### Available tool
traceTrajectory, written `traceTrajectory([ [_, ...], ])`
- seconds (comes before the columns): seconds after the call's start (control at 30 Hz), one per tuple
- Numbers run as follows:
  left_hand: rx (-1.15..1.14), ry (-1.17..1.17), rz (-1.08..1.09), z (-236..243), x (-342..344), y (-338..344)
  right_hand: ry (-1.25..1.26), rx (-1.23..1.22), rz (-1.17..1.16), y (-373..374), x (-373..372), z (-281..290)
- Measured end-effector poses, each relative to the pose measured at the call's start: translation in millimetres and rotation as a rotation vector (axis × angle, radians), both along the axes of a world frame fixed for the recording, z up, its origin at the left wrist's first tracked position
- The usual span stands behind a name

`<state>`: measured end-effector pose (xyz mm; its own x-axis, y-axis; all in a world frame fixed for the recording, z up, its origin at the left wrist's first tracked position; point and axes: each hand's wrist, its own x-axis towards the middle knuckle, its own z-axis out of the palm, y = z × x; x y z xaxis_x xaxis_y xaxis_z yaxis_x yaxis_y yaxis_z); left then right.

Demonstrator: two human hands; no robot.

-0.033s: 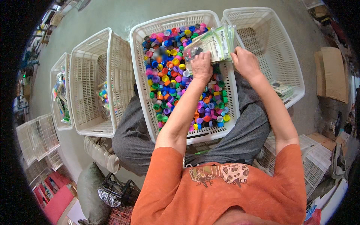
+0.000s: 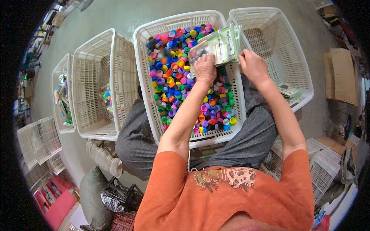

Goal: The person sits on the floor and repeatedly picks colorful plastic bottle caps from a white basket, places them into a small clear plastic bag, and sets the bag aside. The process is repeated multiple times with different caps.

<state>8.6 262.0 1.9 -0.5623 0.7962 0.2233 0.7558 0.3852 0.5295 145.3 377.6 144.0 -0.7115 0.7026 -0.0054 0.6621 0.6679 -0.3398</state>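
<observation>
Fingers (image 2: 209, 58) on clear packets (image 2: 212, 47), white basket (image 2: 181, 22) of colourful caps (image 2: 169, 81)

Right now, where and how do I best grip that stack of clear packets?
Probably by the right edges, pinched from the right: the clear packets are flat, those edges jut past the basket's rim, and your left hand covers their lower left.

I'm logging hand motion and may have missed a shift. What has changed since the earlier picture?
The left hand and left forearm have shifted slightly left, the hand also a touch toward the person. No clear grasp or release shows. The right hand stays at the right edge of the clear packets; the colourful caps and white baskets look unchanged.
</observation>
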Motion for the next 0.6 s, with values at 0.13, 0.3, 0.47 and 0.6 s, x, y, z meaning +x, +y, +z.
traceTrajectory([
  [0.13, 0.340, -0.077, -0.077, 20, -8, -57, 0.016, -0.658, -0.148, -29, 11, 8],
  [0.3, 0.402, -0.177, -0.137, 51, 26, -121, 0.172, -1.363, -0.229, -72, 13, 0],
  [0.47, 0.397, -0.337, -0.183, 73, 61, -172, 0.358, -1.649, -0.227, -119, 51, 2],
  [0.6, 0.165, -0.692, -0.355, 111, 77, -218, 0.363, -1.510, -0.151, -165, 83, -1],
])
